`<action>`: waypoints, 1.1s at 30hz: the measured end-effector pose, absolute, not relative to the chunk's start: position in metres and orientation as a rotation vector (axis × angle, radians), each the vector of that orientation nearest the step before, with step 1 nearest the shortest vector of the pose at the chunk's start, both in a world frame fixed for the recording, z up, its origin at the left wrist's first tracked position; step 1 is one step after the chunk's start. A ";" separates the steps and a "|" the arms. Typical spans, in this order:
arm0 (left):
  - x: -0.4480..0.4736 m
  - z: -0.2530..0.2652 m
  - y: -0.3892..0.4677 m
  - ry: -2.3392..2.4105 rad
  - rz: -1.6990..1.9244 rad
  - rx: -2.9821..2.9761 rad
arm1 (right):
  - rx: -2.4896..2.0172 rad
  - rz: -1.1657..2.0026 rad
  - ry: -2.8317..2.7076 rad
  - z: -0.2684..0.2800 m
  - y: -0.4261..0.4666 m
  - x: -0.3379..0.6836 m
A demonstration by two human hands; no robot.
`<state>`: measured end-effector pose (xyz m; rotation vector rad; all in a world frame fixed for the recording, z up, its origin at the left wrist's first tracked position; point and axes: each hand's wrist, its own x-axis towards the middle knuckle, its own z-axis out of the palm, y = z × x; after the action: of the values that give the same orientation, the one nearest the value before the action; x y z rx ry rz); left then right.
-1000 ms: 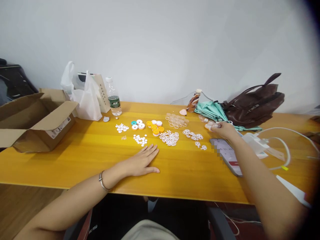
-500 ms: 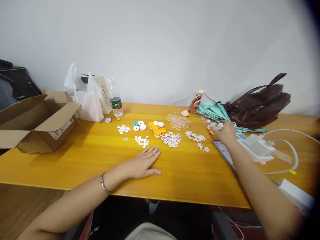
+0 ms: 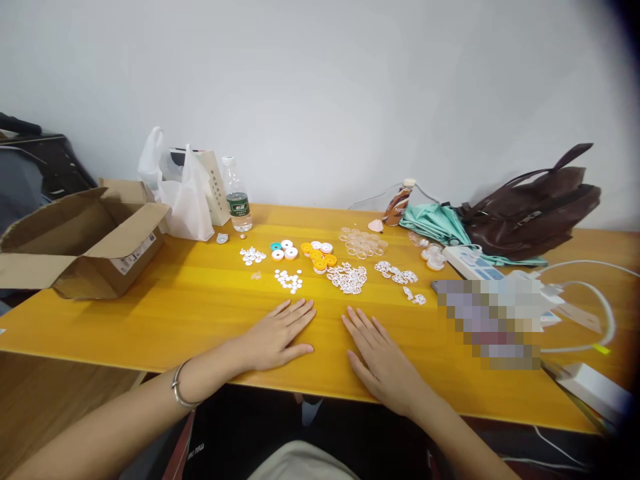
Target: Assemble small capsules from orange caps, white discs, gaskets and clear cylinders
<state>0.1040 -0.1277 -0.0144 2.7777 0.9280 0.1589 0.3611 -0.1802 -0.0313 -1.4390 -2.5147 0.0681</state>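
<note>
My left hand (image 3: 277,335) lies flat on the wooden table (image 3: 200,333), fingers stretched out and holding nothing. Palm down to its right rests my right hand (image 3: 383,363), also open and bare. Beyond the fingertips are small white discs (image 3: 289,280), a heap of white perforated pieces (image 3: 347,279) and a smaller group of these pieces (image 3: 395,272). Farther back sit orange and white round parts (image 3: 319,256), white rings with one teal (image 3: 284,251), small white knob-like pieces (image 3: 253,255) and clear rings (image 3: 363,243). Clear-topped round pieces (image 3: 434,256) stand near the power strip.
At left stands an open cardboard box (image 3: 100,240), with a white plastic bag (image 3: 187,200) and a water bottle (image 3: 239,203) behind. A brown drink bottle (image 3: 399,203), teal cloth (image 3: 435,223), dark bag (image 3: 530,210), power strip (image 3: 473,263) and blurred-out phone (image 3: 480,323) occupy the right.
My right hand has left the clear-topped round pieces at the right and now lies flat near my left hand. My left hand stays flat. The view has shifted slightly.
</note>
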 end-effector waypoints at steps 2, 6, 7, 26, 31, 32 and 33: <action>0.102 -0.014 -0.130 0.936 0.168 2.783 | -1.437 0.059 -2.503 -0.030 -0.178 0.362; 0.102 -0.015 -0.131 0.947 0.156 2.794 | -1.438 0.062 -2.478 -0.027 -0.179 0.361; 0.102 -0.016 -0.131 0.949 0.157 2.795 | -1.441 0.063 -2.477 -0.027 -0.180 0.360; 0.023 0.005 -0.055 1.641 1.026 2.184 | -1.507 0.154 -2.491 -0.024 -0.178 0.361; -0.007 0.000 0.010 1.837 0.974 2.209 | -1.538 0.159 -2.503 -0.023 -0.179 0.361; -0.008 -0.002 0.019 1.864 0.964 2.198 | -1.543 0.159 -2.504 -0.023 -0.179 0.361; -0.008 -0.006 0.026 1.886 0.949 2.188 | -1.544 0.158 -2.505 -0.023 -0.179 0.361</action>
<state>-0.0080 0.0263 -0.0058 2.1880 1.8864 0.9489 0.3607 -0.1791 -0.0225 -1.5445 -2.5047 0.1583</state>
